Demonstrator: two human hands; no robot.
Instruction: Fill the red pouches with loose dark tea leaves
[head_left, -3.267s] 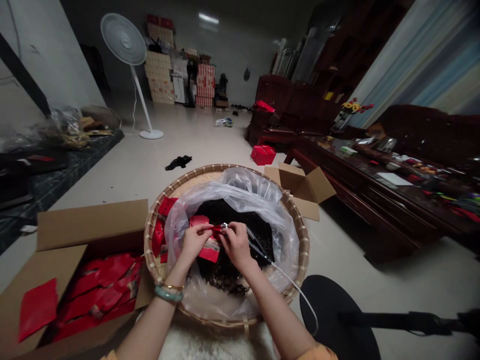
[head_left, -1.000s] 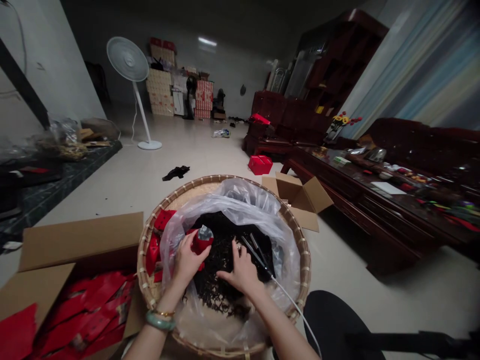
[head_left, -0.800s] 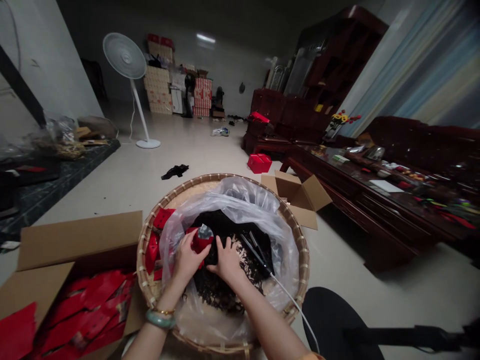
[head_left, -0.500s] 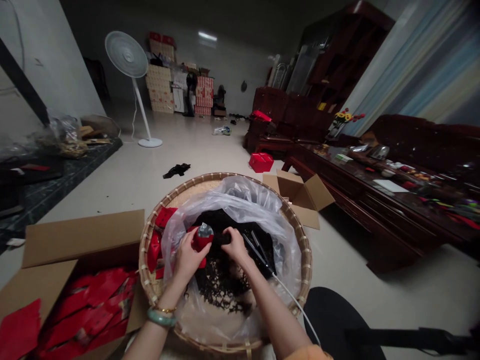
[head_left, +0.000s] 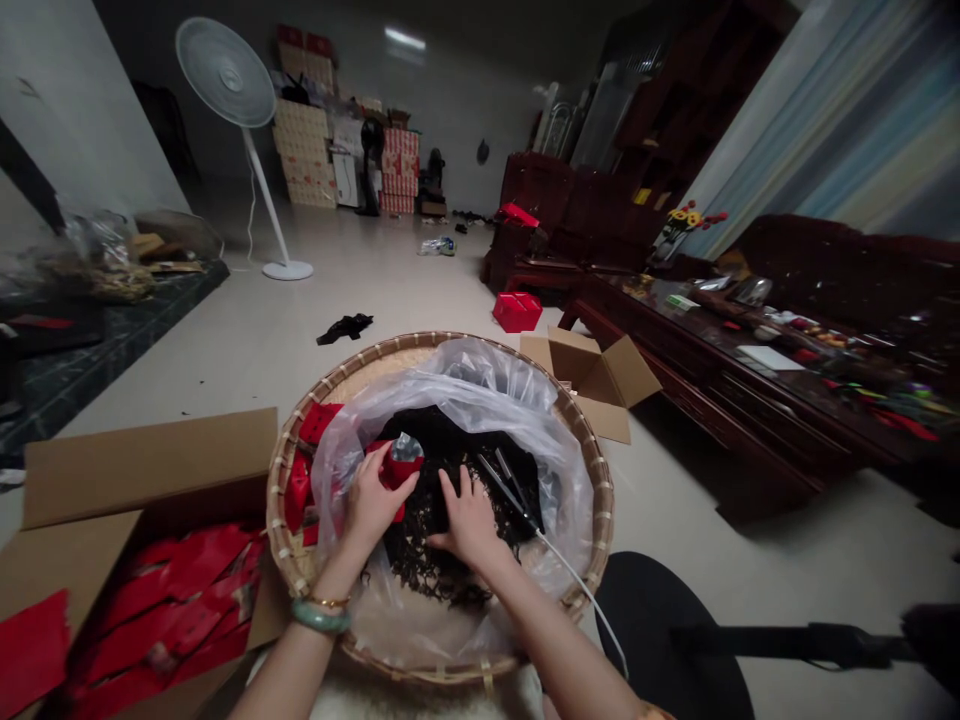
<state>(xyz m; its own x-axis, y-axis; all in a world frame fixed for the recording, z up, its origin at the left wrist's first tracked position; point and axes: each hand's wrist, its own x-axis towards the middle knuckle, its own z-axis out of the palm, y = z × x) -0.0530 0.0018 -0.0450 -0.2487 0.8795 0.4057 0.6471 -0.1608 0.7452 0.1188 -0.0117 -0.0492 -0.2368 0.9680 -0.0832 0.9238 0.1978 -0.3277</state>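
Observation:
My left hand [head_left: 367, 505] is closed around a small red foil pouch [head_left: 403, 466], whose silvery inside shows at its open top. Fingers spread, my right hand [head_left: 472, 520] lies on dark, curly dried leaves [head_left: 424, 570] that look like tea. The leaves rest in a clear plastic bag [head_left: 341, 460] spread within a round woven bamboo basket [head_left: 606, 490]. Right of my right hand, a black hair-straightener-like tool [head_left: 517, 490] with a white cord lies on the leaves, its jaws apart. More red pouches [head_left: 319, 423] sit along the basket's left side.
At the left stands an open cardboard box [head_left: 150, 465] full of red pouches [head_left: 176, 590]. A smaller open box [head_left: 585, 360] is beyond the basket, near a red carton [head_left: 517, 312] and a dark wooden table [head_left: 675, 370]. A black round base [head_left: 667, 640] occupies the lower right.
My right hand has gone from pinched fingers beside the pouch to spread fingers lower on the leaves. My left hand keeps the pouch in nearly the same place. The view has shifted slightly.

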